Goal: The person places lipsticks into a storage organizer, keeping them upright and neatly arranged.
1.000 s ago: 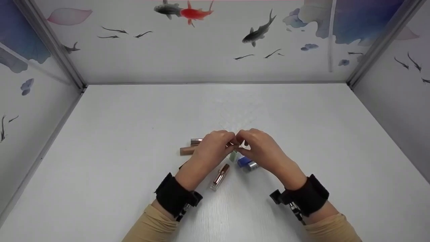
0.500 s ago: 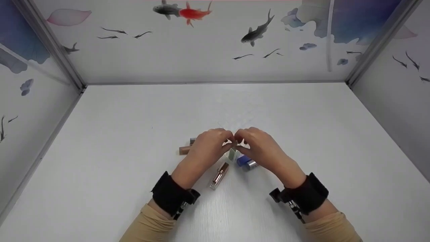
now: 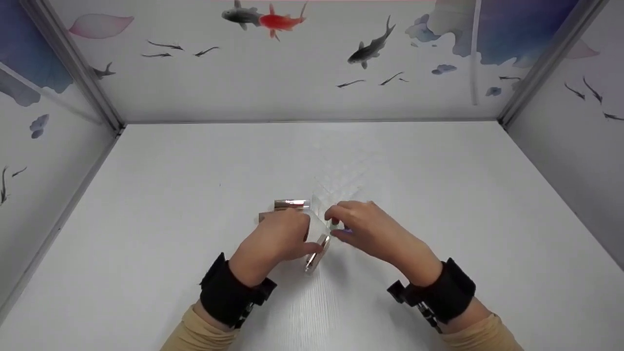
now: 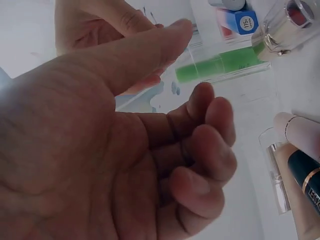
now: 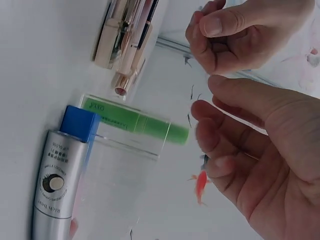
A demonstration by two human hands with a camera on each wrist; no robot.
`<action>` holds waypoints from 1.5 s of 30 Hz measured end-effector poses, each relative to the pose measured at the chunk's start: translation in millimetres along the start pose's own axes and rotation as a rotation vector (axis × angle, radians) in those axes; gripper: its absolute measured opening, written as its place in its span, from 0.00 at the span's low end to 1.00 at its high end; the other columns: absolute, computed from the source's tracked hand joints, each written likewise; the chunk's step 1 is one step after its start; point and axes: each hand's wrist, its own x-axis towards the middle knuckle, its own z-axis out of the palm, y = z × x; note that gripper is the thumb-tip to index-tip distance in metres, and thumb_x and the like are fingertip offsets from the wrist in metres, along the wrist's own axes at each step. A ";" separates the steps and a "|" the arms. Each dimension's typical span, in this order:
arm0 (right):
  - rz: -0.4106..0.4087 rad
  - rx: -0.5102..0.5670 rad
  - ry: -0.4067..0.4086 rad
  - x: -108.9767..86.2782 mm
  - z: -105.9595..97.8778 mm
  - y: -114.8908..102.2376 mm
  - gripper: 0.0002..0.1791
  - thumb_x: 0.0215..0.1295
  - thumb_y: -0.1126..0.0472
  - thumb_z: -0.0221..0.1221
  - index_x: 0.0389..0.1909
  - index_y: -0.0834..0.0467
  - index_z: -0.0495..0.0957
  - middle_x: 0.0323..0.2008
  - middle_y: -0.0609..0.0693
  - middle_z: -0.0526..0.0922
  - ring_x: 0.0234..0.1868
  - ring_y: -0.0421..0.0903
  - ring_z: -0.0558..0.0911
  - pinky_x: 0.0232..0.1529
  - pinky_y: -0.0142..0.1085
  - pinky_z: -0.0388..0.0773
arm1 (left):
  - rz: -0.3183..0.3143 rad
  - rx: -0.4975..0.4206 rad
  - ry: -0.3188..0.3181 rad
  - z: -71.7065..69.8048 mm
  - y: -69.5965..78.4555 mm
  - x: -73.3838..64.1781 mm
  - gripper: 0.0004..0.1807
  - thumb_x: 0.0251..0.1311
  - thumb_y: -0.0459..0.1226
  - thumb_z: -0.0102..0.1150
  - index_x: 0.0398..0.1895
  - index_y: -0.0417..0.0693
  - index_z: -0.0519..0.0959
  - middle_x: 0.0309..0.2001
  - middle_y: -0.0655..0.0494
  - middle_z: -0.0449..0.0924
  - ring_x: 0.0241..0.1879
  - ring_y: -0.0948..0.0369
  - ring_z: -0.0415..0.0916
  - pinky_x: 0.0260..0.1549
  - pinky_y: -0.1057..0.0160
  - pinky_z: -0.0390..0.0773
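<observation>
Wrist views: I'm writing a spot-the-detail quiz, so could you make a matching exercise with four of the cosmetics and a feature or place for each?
Things
1. green tube
2. silver tube
3. blue stick
4. dark tube

Features or places
A. has a coconut picture on its side
B. is ringed by a gold-coloured band
C. sits in a clear box, one end sticking out
D. has a round numbered mark on its end

Pairs: 1-C, 2-A, 3-D, 4-B
</observation>
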 end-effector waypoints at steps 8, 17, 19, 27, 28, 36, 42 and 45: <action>-0.023 -0.037 -0.178 1.1 13.4 -14.8 0.14 0.56 0.61 0.65 0.43 0.57 0.77 0.35 0.48 0.82 0.33 0.43 0.81 0.35 0.34 0.78 | -0.016 -0.015 -0.075 15.8 -6.0 -0.5 0.30 0.47 0.55 0.68 0.42 0.40 0.74 0.24 0.55 0.74 0.30 0.60 0.73 0.31 0.60 0.76; -0.039 -0.136 -0.209 1.1 32.3 -12.6 0.17 0.51 0.66 0.67 0.43 0.58 0.76 0.38 0.49 0.82 0.37 0.43 0.82 0.37 0.34 0.81 | -0.028 -0.133 -0.147 25.9 -13.0 9.0 0.21 0.46 0.46 0.69 0.35 0.42 0.73 0.23 0.55 0.73 0.19 0.62 0.70 0.18 0.66 0.69; -0.048 -0.139 -0.211 1.2 35.4 -11.2 0.15 0.53 0.67 0.65 0.42 0.58 0.76 0.37 0.49 0.82 0.37 0.44 0.82 0.37 0.34 0.80 | -0.028 -0.151 -0.164 26.1 -14.6 10.1 0.18 0.48 0.44 0.68 0.32 0.43 0.73 0.21 0.55 0.73 0.16 0.62 0.71 0.15 0.66 0.68; -0.067 -0.155 -0.184 2.2 44.0 -8.2 0.03 0.58 0.67 0.60 0.32 0.57 0.78 0.32 0.49 0.82 0.32 0.44 0.82 0.32 0.33 0.78 | 0.009 -0.155 -0.198 27.1 -17.4 13.6 0.12 0.52 0.44 0.64 0.20 0.46 0.78 0.25 0.56 0.76 0.15 0.65 0.70 0.15 0.68 0.68; -0.070 -0.158 -0.180 2.3 44.5 -8.5 0.03 0.57 0.67 0.60 0.31 0.57 0.78 0.31 0.48 0.82 0.31 0.44 0.81 0.32 0.33 0.77 | 0.022 -0.152 -0.198 27.1 -17.5 13.6 0.12 0.52 0.43 0.64 0.18 0.46 0.79 0.27 0.56 0.75 0.15 0.66 0.69 0.16 0.68 0.67; -0.103 -0.192 -0.150 1.7 46.4 -8.8 0.05 0.53 0.68 0.62 0.26 0.55 0.78 0.27 0.46 0.79 0.28 0.41 0.79 0.28 0.29 0.74 | 0.049 -0.174 -0.227 25.0 -18.0 13.7 0.09 0.47 0.38 0.65 0.15 0.46 0.79 0.22 0.58 0.75 0.14 0.65 0.71 0.15 0.69 0.67; -0.103 -0.196 -0.132 1.0 45.7 -6.4 0.04 0.55 0.64 0.64 0.27 0.55 0.78 0.28 0.47 0.77 0.28 0.41 0.78 0.28 0.29 0.75 | 0.067 -0.201 -0.166 16.7 -19.4 12.3 0.07 0.46 0.39 0.66 0.19 0.48 0.79 0.18 0.59 0.76 0.13 0.63 0.73 0.17 0.67 0.71; -0.081 -0.160 -0.123 1.9 41.4 -7.1 0.06 0.54 0.62 0.65 0.27 0.56 0.76 0.27 0.47 0.77 0.26 0.41 0.77 0.26 0.29 0.74 | 0.094 -0.221 -0.106 8.3 -21.6 9.7 0.06 0.46 0.40 0.65 0.22 0.48 0.79 0.19 0.59 0.76 0.12 0.65 0.72 0.17 0.67 0.71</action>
